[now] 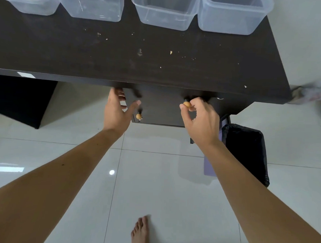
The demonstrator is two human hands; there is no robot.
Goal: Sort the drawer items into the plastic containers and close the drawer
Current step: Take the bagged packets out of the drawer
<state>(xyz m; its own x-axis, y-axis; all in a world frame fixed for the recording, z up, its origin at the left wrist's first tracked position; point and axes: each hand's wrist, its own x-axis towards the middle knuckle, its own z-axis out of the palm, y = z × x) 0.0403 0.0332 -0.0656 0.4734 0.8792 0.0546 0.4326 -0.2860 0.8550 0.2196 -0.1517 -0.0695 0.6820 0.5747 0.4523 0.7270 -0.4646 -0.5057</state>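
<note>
Now right hand [198, 120] pinches drawer knob [186, 104]; left hand [118, 109] spread beside drawer front [160, 106].

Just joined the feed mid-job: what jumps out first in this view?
Both hands are at the dark drawer front under the desk edge: the right hand pinches a round wooden knob, while the left hand reaches in beside the drawer's left edge, above a second knob. Along the far side of the black desk top stand four clear plastic containers. Their contents cannot be made out.
</note>
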